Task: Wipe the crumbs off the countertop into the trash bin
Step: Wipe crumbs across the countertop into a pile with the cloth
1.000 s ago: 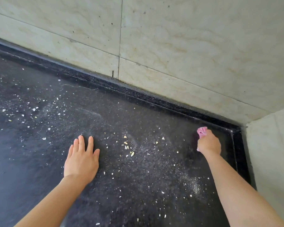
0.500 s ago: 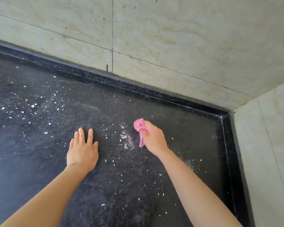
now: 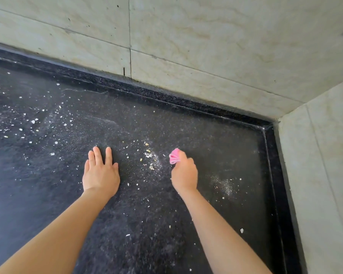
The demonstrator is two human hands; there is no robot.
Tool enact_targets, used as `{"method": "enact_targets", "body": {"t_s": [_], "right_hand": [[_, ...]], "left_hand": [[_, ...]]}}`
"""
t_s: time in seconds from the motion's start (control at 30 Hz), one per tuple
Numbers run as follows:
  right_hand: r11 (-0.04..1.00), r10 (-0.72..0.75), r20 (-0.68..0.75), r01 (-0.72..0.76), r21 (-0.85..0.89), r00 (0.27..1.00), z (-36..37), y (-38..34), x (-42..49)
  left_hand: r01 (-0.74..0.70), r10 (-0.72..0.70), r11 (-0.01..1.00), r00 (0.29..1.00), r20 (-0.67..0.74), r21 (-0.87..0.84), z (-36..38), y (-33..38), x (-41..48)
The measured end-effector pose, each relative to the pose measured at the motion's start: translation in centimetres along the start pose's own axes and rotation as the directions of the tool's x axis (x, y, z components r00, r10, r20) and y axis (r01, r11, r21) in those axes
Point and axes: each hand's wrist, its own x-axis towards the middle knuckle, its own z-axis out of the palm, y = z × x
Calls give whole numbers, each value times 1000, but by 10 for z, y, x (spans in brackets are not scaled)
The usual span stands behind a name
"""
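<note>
Head view: the left hand (image 3: 100, 175) lay flat on the dark desk (image 3: 216, 135), palm down, fingers straight and slightly spread, holding nothing. The right hand (image 3: 184, 173) was closed round a bunched pink cloth (image 3: 174, 158), which stuck out past the knuckles on the far-left side of the fist. Whether the cloth touched the desk could not be told. The main heap of crumbs (image 3: 150, 157) lay between the two hands, just left of the cloth and plainly nearer the right hand than the left. Its long axis ran from far to near, leaning a little rightward as it came toward the person. A pale powdery patch (image 3: 224, 184) lay to the right of the right hand, toward the corner where the back wall (image 3: 206, 46) met the side wall (image 3: 325, 175). Loose flakes (image 3: 33, 122) were strewn well apart on the far-left part of the desk, and a few lay between the forearms. The bin was not in view, so the sweep's final direction could not be fixed. In my judgement the coming stroke fell to the right hand, leftward across the heap.
</note>
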Motion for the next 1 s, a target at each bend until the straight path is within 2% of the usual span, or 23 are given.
{"method": "enact_targets", "body": {"t_s": [0.13, 0.23, 0.33, 0.43, 0.57, 0.63, 0.7, 0.77, 0.87, 0.93, 1.0], "right_hand": [[965, -98, 212, 41, 259, 972, 2, -22, -23], [943, -53, 146, 2, 332, 988, -30, 10, -26], [962, 105, 48, -114, 248, 993, -72, 80, -16], [955, 294, -134, -285, 79, 946, -117, 163, 0], [904, 370, -233, -406, -133, 900, -146, 229, 15], [902, 350, -240, -395, -174, 906, -138, 227, 18], [927, 343, -231, -368, -75, 911, -121, 208, 18], [958, 268, -214, -283, -40, 939, -98, 174, 10], [994, 87, -93, -92, -56, 992, -63, 118, -17], [999, -9, 29, 7, 50, 1000, -40, 89, -32], [974, -88, 182, 47, 220, 979, -30, 69, -42]], "left_hand": [[-3, 6, 999, 999, 53, -46, -2, -4, -2], [-35, 35, 993, 999, -6, -111, 10, -3, -26], [-69, 63, 986, 997, -44, -150, 29, 5, -58], [-27, 26, 987, 1000, -11, -156, 44, 11, -73], [-2, 0, 994, 1000, -18, -105, 54, 12, -71], [2, -3, 996, 1000, -13, -92, 54, 12, -70], [4, -5, 995, 1000, -1, -99, 53, 13, -70], [8, -7, 996, 1000, 9, -90, 51, 14, -69], [15, -13, 998, 999, 39, -53, 47, 16, -68], [22, -20, 999, 999, 50, -35, 43, 18, -68], [33, -31, 999, 998, 59, -30, 41, 19, -67]]}}
